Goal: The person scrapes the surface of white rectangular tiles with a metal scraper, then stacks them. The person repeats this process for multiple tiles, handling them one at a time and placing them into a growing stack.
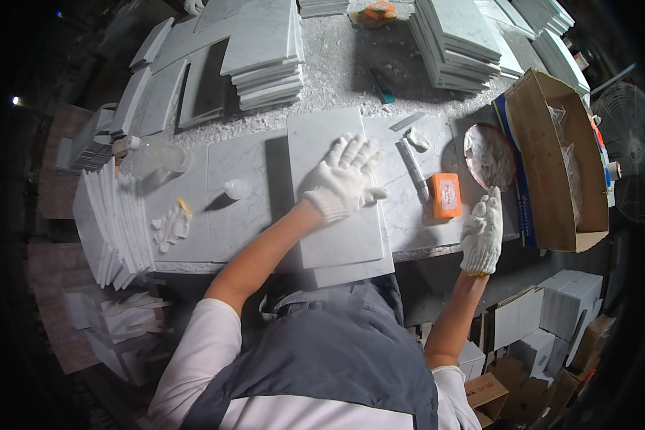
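Observation:
My left hand (344, 179), in a white knit glove, lies flat with spread fingers on a white marble tile (340, 244). Under that tile is another tile (358, 271), its edge showing along the near and right sides. My right hand (481, 235), gloved too, is at the bench's front right. Its fingers stretch forward to the near rim of a round red-edged dish (473, 161) of whitish material. I see nothing held in it. Just left of that hand sits an orange block (446, 196) with a pale label. A long whitish tube or stick (414, 170) lies beside the block.
An open cardboard box (552, 143) stands right of the dish. Marble tile stacks (265, 64) line the back, with others (115, 226) leaning at the left. A loose glove (170, 228) and a small white bottle (236, 189) lie on the left bench. A fan (627, 150) stands far right.

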The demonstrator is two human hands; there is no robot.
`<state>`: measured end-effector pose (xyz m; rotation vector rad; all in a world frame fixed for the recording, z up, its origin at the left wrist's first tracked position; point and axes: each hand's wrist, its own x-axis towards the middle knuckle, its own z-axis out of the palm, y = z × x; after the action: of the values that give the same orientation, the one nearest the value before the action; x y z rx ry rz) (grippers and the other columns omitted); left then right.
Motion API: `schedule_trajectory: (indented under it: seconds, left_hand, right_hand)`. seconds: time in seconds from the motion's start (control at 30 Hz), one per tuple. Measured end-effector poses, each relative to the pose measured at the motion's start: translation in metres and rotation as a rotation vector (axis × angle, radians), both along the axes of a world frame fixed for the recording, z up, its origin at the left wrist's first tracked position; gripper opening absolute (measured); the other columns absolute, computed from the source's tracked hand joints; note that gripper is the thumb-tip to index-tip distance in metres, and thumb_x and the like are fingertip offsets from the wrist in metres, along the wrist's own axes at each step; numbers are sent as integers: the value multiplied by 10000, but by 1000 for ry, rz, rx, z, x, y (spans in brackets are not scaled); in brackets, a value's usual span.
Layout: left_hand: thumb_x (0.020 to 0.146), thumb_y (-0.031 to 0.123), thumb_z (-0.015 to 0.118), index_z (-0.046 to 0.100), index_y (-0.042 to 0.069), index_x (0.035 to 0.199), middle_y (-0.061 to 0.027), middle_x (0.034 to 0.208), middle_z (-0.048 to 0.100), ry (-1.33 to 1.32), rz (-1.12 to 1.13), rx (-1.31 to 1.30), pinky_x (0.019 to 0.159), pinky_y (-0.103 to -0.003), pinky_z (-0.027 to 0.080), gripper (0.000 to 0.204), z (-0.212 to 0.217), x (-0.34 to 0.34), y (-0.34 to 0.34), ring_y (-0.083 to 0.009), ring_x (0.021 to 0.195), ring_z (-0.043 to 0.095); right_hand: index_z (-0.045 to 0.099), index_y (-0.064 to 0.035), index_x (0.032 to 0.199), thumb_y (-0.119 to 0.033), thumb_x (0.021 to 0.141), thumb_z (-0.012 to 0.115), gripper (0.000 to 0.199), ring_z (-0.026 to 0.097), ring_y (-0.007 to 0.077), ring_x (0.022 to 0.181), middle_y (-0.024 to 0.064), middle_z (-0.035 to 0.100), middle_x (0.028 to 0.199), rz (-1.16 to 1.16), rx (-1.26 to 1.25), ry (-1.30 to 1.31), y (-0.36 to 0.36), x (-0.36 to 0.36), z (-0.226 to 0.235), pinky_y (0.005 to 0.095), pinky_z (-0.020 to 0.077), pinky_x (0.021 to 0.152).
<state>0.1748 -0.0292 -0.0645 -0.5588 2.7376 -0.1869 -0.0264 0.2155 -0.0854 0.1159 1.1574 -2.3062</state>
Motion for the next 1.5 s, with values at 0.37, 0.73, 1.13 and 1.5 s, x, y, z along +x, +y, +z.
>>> schedule_trajectory:
  seconds: [0.37,0.73,1.13,1.5]
  left_hand:
    - [991,582,480,495,92,1491,-144,1456,552,182,26,23,1225,-473,210,700,-3,-4,-9,-299,1389,458]
    - [969,470,576,631,88,1332,-116,1408,588,774,-140,289,1233,-479,273,530,5,67,69,-307,1402,446]
    - [971,428,583,627,130,1358,-117,1428,562,765,-141,198,1230,-460,307,491,-13,80,69,-297,1394,462]
    - [984,432,554,598,130,1400,-120,1472,534,750,-128,232,1253,-461,255,516,-19,82,71,-283,1427,425]
  right_hand:
    - [484,11,1453,-105,1058,550,417,624,82,895,9,599,1111,261,1,-30,-32,25,1,174,545,623]
    - [636,-2,1350,-133,987,675,388,699,117,811,68,724,1085,634,419,537,-143,39,-4,257,597,688]
    - [710,-98,1273,4,822,618,472,716,175,890,107,755,1112,877,651,924,-192,25,-10,307,573,795]
    - [729,-77,1234,-105,997,621,262,651,84,692,34,728,952,733,629,1146,-189,31,-36,243,526,625]
